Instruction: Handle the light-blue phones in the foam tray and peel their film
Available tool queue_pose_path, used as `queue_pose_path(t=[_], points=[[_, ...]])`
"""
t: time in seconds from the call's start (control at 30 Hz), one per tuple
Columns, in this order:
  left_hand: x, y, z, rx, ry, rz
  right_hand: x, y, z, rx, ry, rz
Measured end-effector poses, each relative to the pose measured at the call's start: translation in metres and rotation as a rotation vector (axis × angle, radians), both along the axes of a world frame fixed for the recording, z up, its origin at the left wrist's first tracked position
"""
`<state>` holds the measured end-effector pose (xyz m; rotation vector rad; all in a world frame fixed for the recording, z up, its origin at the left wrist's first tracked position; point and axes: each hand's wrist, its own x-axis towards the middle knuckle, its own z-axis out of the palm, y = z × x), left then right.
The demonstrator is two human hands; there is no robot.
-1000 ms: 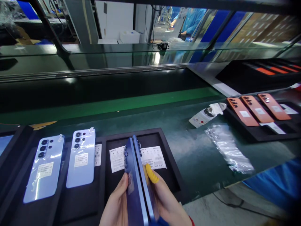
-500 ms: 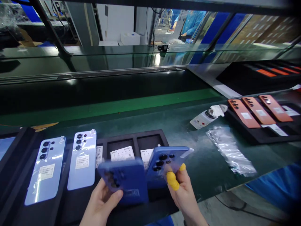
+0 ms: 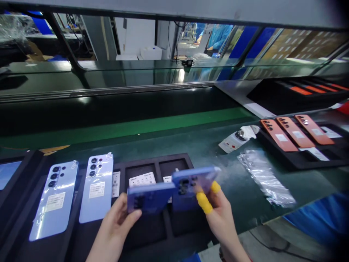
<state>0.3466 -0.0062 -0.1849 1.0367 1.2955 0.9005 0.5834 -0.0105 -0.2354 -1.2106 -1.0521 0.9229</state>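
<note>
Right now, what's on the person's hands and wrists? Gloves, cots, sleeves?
No gloves. The bare left hand wears nothing, with no sleeve in view. The right hand has yellow rubber finger cots on two fingertips and a thin red band at the wrist.

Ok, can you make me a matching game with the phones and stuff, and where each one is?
Things:
1. Left hand
2. Right hand
3. Orange phones
4. Pale blue phones

Places:
A. lying in the black tray at the left
B. lying in the black tray at the right
C. holding the nearer dark blue phone
D. wearing yellow finger covers, holding the farther dark blue phone

Pairs: 1-C, 2-D, 3-B, 4-A
</note>
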Motion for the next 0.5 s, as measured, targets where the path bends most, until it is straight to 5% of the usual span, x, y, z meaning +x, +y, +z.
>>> queue_pose_path(t=[0.1,0.2,0.37,0.5], points=[[0.004,0.024,0.004,-0.132,-0.083,0.000,0.004,0.023,0.005,-0.141,-0.020,0.139],[0.007,0.044,-0.002,-0.165,-0.015,-0.070,0.001,0.042,-0.008,-0.261,-0.136,0.243],[-0.004,0.040,-0.006,0.272,0.459,-0.149,-0.004,0.044,-0.025,-0.104,-0.136,0.097],[-0.037,0.021,0.010,0.467,0.635,-0.077,0.009,0.032,-0.024,0.008,-0.538,-0.015]])
